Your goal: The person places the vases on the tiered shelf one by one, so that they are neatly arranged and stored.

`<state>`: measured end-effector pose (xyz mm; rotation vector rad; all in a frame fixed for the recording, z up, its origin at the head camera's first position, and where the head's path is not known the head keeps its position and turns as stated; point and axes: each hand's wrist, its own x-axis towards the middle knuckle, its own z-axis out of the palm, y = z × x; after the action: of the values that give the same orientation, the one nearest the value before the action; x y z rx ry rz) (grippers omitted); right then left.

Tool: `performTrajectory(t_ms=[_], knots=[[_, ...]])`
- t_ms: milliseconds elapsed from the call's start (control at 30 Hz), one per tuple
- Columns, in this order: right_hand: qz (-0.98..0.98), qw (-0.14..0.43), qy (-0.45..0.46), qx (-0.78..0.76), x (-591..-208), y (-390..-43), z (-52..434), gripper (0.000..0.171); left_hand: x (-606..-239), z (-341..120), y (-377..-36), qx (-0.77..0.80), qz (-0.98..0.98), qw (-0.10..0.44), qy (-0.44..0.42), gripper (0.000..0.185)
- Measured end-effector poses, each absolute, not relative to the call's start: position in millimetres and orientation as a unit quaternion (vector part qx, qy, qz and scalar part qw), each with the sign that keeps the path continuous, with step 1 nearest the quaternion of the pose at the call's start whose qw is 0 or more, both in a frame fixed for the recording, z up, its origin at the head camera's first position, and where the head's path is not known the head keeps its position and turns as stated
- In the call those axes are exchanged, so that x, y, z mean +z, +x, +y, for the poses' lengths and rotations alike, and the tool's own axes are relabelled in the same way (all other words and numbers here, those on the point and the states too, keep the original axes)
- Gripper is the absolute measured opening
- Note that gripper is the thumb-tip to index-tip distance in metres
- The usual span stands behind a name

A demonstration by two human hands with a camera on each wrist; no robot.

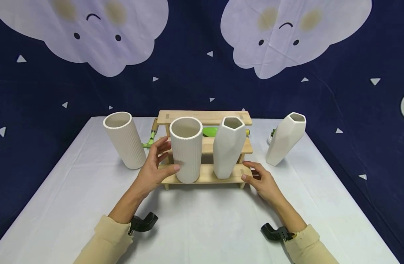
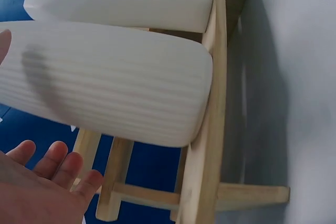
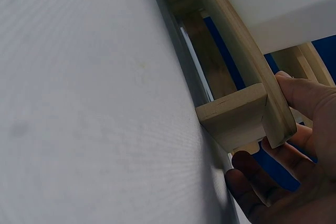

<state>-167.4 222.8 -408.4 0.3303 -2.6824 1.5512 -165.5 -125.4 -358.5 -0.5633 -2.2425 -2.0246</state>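
1. Two vases already stand on the lowest step of the wooden rack (image 1: 205, 175): the ribbed vase (image 1: 186, 149) toward its 9 o'clock end and the faceted vase (image 1: 229, 146) toward 3 o'clock, both upright.
2. Left hand (image 1: 154, 165) is spread at 9 o'clock of the ribbed vase, thumb tip touching its lower wall. In the left wrist view the fingers (image 2: 50, 163) lie straight and apart from the vase, so it is not gripped; my reading is that it has just been set down or is being steadied.
3. Right hand (image 1: 262, 180) sits at the rack's 3 o'clock end, thumb on the end of the bottom step and fingers loosely bent beneath it, which the right wrist view confirms. It steadies the rack lightly and holds nothing else.
4. Still off the rack, on the table (image 1: 205, 227): a second ribbed vase (image 1: 124, 139) at 9 o'clock and a second faceted vase (image 1: 285, 137) at 3 o'clock.
5. The upper two steps carry no vase; a green tool (image 1: 150, 140) lies behind them.
6. Judged so, roughly half is done.
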Motion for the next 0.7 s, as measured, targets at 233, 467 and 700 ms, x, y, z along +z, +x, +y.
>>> performTrajectory(t_ms=[233, 467, 700], knots=[[-0.857, 0.014, 0.102, 0.504, -430.1, -177.9, 232.5, 0.050, -363.9, -133.6, -161.6, -0.658, -0.728, 0.059, -0.182, 0.077], [-0.852, 0.012, 0.106, 0.512, -431.6, -177.9, 232.7, 0.050, -371.0, -139.9, -157.9, -0.664, -0.725, 0.081, -0.165, 0.065], [-0.852, 0.016, 0.107, 0.512, -431.9, -178.4, 232.6, 0.049, -376.5, -144.4, -158.1, -0.659, -0.736, 0.102, -0.116, 0.051]])
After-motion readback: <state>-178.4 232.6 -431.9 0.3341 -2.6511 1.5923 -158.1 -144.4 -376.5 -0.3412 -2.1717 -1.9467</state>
